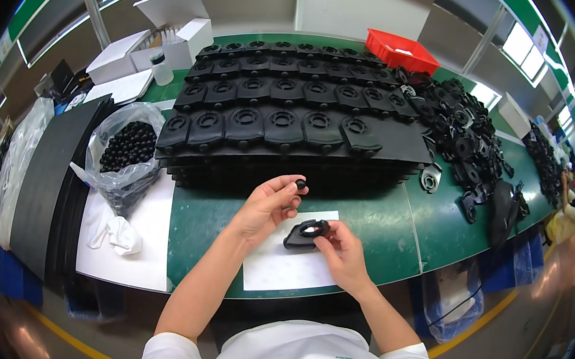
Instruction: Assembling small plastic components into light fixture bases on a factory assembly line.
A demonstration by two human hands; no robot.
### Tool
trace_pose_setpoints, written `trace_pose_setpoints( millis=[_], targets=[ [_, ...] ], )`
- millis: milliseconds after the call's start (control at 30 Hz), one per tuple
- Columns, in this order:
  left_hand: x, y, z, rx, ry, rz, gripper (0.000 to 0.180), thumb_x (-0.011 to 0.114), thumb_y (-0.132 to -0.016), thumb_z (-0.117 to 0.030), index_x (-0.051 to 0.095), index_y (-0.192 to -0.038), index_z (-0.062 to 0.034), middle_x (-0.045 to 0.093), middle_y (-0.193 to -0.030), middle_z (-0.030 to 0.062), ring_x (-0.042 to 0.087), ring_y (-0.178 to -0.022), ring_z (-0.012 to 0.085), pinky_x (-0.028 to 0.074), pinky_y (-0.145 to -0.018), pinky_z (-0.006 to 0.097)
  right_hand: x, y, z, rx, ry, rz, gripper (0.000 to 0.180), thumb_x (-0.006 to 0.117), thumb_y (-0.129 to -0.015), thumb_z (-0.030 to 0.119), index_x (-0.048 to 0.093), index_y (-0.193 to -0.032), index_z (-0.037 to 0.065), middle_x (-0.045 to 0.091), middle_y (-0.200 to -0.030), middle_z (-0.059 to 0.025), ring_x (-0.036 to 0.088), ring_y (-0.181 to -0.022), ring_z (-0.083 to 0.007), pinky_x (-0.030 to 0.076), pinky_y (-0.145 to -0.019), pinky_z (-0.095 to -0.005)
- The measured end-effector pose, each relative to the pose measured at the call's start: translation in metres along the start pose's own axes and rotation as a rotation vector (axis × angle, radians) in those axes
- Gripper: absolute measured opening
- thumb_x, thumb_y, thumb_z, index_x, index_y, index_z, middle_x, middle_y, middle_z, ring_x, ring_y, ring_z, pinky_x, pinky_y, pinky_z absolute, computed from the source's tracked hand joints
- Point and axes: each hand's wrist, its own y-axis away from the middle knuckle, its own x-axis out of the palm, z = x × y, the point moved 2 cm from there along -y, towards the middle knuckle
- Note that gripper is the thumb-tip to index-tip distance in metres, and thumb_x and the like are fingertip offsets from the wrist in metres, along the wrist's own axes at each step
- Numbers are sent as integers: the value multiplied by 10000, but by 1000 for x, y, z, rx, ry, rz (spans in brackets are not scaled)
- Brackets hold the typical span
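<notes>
Between the thumb and fingers of my left hand [267, 209] is a small black ball [300, 183], raised above the green table. My right hand [343, 257] grips a black plastic part with a round hole [300, 239] by its right side, tilted over a white paper sheet [285, 271]. The ball and the part are apart. Behind my hands stands a stack of black trays [288, 169]; its top is covered by rows of similar black parts [247, 124] with ring-shaped openings.
To the left a clear plastic bag [104, 179] holds many black balls, beside a crumpled white cloth [123, 236]. Loose black parts [469, 128] lie heaped at right, near a red bin [401, 52]. White boxes [123, 53] and a bottle [161, 70] stand far left.
</notes>
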Motion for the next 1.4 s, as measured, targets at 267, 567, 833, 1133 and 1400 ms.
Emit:
trace_pose_setpoints(
  millis=[267, 567, 833, 1133, 1400],
  targets=[
    [-3, -1, 1, 0, 14, 8, 246, 608, -860, -142, 571, -1092, -70, 591, -937, 37, 512, -725, 72, 438, -614, 205, 2, 0, 10, -145, 239, -3, 151, 585, -821, -3, 542, -966, 0, 552, -843, -84, 553, -725, -163, 450, -642, -255],
    [-3, -2, 2, -1, 8, 20, 327, 605, -852, -108, 544, -1171, -65, 583, -1001, 52, 511, -727, 69, 430, -613, 208, 3, 2, 15, -208, 306, -13, 165, 591, -800, -19, 546, -956, 12, 543, -816, -93, 530, -693, -206, 441, -593, -288],
    [-1, 0, 2, -15, -13, -15, 289, 605, -833, -57, 562, -1118, -68, 592, -1004, 64, 515, -727, 78, 431, -621, 214, 2, 3, 9, -148, 116, -10, 175, 573, -830, -6, 525, -997, 20, 577, -852, -71, 558, -752, -171, 468, -636, -285],
    [13, 3, 5, -19, -197, 111, 228, 629, -817, -67, 571, -1037, -54, 617, -931, 50, 506, -718, 69, 418, -631, 206, -22, -12, -9, 109, -818, -167, 154, 466, -932, 104, 478, -1085, 89, 557, -1039, -33, 538, -913, -128, 457, -831, -312],
    [15, 4, 9, 76, -447, 119, 227, 641, -776, -26, 612, -1000, -46, 599, -913, 6, 528, -834, 71, 422, -691, 215, -21, -13, -13, 148, -872, -96, 149, 468, -937, 115, 480, -1085, 100, 556, -1044, -32, 541, -923, -119, 452, -828, -313]
  ],
)
